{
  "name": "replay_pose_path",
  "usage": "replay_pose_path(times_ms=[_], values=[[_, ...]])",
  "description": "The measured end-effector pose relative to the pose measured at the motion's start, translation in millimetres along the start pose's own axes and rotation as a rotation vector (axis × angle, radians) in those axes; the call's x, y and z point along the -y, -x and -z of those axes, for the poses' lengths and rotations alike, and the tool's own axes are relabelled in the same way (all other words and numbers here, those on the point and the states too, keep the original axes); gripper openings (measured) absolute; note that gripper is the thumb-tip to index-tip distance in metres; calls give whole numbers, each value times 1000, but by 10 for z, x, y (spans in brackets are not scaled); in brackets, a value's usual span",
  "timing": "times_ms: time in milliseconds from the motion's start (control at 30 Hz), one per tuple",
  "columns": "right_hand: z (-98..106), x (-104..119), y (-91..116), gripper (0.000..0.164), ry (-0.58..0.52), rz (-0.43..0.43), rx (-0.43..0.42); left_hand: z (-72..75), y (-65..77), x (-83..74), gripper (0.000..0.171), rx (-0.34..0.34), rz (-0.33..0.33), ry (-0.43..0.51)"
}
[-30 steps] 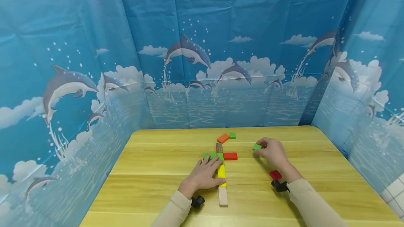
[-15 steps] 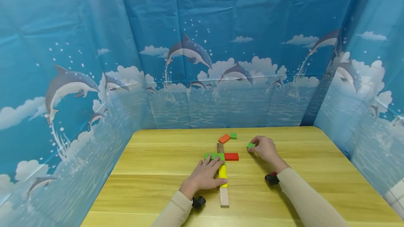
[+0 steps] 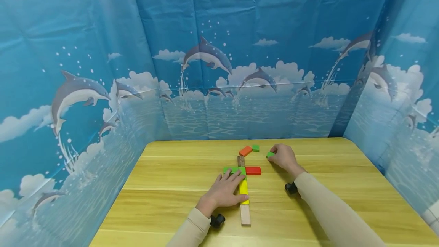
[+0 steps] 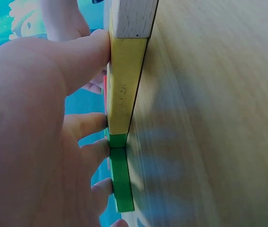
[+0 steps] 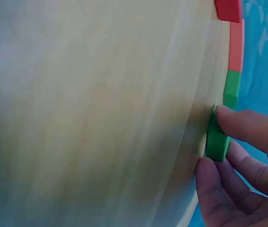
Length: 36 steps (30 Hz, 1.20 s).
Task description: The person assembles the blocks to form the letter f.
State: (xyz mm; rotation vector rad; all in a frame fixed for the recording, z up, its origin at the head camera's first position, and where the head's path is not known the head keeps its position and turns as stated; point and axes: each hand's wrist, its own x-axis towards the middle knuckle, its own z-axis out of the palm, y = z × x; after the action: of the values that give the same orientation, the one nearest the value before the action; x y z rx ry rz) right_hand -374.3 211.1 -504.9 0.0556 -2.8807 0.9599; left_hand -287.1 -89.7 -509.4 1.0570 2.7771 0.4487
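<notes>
My left hand [image 3: 224, 190] rests palm down over a row of wooden blocks, fingers spread. Its thumb touches the yellow block [image 4: 126, 85], and its fingertips lie on the green blocks [image 4: 121, 182]. At the row's near end is a pale wooden block [image 3: 245, 215]; a dark brown block [image 3: 241, 161] is at the far end. A red block [image 3: 253, 170] extends from the row to the right. My right hand [image 3: 284, 158] pinches a small green block [image 5: 217, 145] between thumb and fingers, low over the table near the back.
An orange block [image 3: 245, 150] and another small green block [image 3: 255, 148] lie behind the row, left of my right hand. The yellow wood-grain table [image 3: 164, 174] meets a blue dolphin curtain [image 3: 219, 117] at its back edge.
My right hand has moved left and slightly away from me with the green block, and its forearm now covers the dark red block. My left hand stays in place.
</notes>
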Motion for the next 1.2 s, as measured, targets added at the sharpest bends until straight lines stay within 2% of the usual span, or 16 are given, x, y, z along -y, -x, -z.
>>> replay_pose_path(times_ms=[200, 467, 800, 1200], values=[[-46, 17, -82, 35, -23, -58, -24, -2, -4, -2, 77, -2, 2, -1], [-137, 10, -198, 34, -33, -71, -75, 0, -4, -7, 76, -11, 7, -6], [-216, 117, -209, 33, -31, -124, -86, -20, -2, 6, 77, 1, 6, -10], [-227, 151, -228, 36, -15, -112, -77, -4, 6, -10, 77, 6, 14, -9]])
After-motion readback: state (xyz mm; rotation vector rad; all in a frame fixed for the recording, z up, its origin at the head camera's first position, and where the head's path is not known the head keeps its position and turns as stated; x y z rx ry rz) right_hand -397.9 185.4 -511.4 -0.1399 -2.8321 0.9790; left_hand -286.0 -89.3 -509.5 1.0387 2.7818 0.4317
